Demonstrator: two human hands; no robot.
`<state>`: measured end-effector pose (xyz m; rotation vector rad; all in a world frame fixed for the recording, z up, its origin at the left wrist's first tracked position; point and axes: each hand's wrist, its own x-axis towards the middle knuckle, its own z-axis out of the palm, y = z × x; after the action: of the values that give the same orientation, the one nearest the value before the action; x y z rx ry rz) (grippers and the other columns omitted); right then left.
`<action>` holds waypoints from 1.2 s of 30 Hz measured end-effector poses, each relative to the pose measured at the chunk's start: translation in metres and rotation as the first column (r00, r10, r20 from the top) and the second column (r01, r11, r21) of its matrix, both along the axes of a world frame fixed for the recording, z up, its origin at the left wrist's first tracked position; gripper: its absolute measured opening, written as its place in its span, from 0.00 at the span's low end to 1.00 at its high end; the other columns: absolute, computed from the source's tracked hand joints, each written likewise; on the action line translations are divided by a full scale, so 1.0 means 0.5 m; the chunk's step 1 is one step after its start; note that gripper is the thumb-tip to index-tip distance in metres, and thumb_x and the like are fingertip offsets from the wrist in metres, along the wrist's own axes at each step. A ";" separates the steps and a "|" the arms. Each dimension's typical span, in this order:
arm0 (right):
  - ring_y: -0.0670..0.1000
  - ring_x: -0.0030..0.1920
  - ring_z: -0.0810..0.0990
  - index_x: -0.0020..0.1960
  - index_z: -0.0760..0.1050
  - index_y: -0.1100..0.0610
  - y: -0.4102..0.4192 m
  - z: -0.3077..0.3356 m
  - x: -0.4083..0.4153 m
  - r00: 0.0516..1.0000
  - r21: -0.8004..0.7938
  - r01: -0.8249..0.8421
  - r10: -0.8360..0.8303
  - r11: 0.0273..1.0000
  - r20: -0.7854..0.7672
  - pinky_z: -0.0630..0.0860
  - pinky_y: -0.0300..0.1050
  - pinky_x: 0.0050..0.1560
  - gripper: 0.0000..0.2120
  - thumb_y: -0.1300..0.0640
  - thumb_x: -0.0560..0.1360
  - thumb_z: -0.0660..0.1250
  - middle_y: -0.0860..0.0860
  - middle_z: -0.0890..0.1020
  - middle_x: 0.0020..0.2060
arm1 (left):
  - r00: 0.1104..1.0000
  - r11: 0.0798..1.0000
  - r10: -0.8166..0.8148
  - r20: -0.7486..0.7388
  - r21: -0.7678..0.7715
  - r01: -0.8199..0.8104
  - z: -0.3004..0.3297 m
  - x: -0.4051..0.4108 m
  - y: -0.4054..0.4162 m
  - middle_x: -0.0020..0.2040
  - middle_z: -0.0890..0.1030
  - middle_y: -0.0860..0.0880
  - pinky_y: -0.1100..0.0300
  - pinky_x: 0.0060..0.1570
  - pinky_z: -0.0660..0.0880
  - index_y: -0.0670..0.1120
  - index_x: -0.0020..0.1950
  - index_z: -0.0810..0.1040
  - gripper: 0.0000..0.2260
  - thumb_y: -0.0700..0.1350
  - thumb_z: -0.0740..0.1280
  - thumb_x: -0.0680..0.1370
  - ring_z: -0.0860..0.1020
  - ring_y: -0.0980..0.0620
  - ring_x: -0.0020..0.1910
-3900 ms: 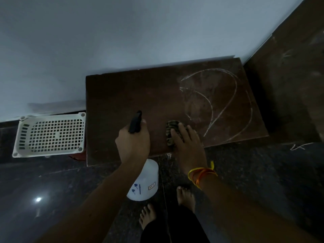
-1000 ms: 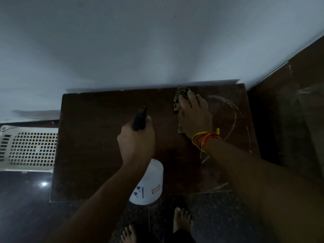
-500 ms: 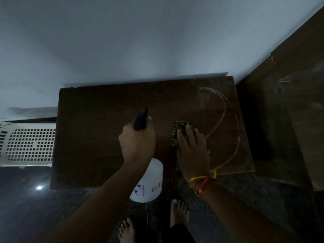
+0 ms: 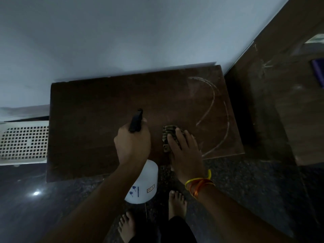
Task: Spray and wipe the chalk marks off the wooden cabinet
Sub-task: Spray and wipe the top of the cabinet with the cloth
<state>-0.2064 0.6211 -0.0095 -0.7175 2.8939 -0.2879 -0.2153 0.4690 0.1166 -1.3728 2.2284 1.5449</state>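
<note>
Two hands, left (image 4: 132, 144) gripping sprayer (image 4: 142, 181), right (image 4: 184, 151) seemingly flat on cloth (image 4: 168, 135)

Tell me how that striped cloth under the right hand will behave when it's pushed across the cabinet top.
The cloth looks bunched and soft under the right hand, so it will probably fold rather than slide stiffly. It likely needs flat palm pressure to stay spread. On the cabinet, it may drag where the surface is damp, though wetness isn't clear.

Bare forearms, no sleeves. Yellow and orange thread bands (image 4: 199, 184) looped on right wrist, yellow tail sticking up. Left hand (image 4: 132, 143) and right hand (image 4: 185, 155) without rings or gloves. Bare feet (image 4: 176, 202). Dark trousers (image 4: 177, 232) at bottom edge.
</note>
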 end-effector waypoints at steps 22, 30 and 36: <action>0.67 0.70 0.65 0.70 0.68 0.55 0.056 -0.001 0.019 0.972 0.025 0.235 -0.235 0.972 -0.004 0.64 0.66 0.67 0.29 0.57 0.70 0.71 0.60 0.68 0.71 | 1.000 1.000 -0.013 0.004 0.011 0.012 -0.027 0.046 0.064 0.34 0.78 0.45 0.49 0.42 0.79 0.52 0.37 0.71 0.13 0.52 0.64 0.80 0.81 0.42 0.37; 0.67 0.70 0.65 0.70 0.68 0.55 0.140 -0.007 -0.001 0.989 -0.042 0.150 -0.150 0.988 0.001 0.66 0.66 0.66 0.26 0.57 0.72 0.66 0.60 0.67 0.71 | 0.999 0.999 -0.046 -0.020 0.001 0.046 -0.031 0.037 0.088 0.32 0.77 0.45 0.55 0.34 0.74 0.50 0.37 0.73 0.13 0.52 0.64 0.80 0.76 0.46 0.31; 0.65 0.72 0.62 0.71 0.66 0.55 0.210 -0.011 -0.061 0.981 -0.015 0.192 -0.192 0.981 -0.018 0.62 0.63 0.70 0.26 0.60 0.74 0.66 0.60 0.64 0.73 | 1.000 1.000 -0.014 0.007 -0.006 0.014 -0.041 0.020 0.101 0.33 0.78 0.45 0.53 0.37 0.76 0.47 0.41 0.75 0.12 0.53 0.64 0.80 0.78 0.45 0.33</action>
<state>-0.2370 0.7259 -0.0152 -0.4448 2.9866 -0.3242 -0.2054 0.5196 0.0961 -1.3587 2.2360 1.5283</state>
